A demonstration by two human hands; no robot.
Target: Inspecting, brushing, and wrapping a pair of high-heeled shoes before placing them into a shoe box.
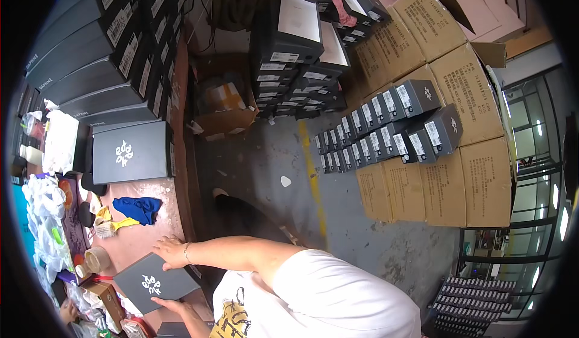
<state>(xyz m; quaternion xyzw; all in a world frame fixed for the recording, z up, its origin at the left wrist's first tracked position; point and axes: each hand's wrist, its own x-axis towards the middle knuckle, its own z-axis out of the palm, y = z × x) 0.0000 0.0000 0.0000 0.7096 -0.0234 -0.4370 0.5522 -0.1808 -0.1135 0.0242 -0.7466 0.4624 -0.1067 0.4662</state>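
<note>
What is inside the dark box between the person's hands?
Any contents of the dark box are hidden by its top. Only the outside shows, with a white printed design on top.

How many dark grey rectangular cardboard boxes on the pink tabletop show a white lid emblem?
2: the far box beyond the crumpled blue cloth, the near box between right hand and left hand. More may be hidden.

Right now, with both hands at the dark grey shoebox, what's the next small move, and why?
I'd probably curl the right hand down around the edge of the dark grey shoebox: it looks spread, reaching partly past that edge over the pinkish tabletop, while the left hand sits at the opposite edge. That should even out the hold.
</note>
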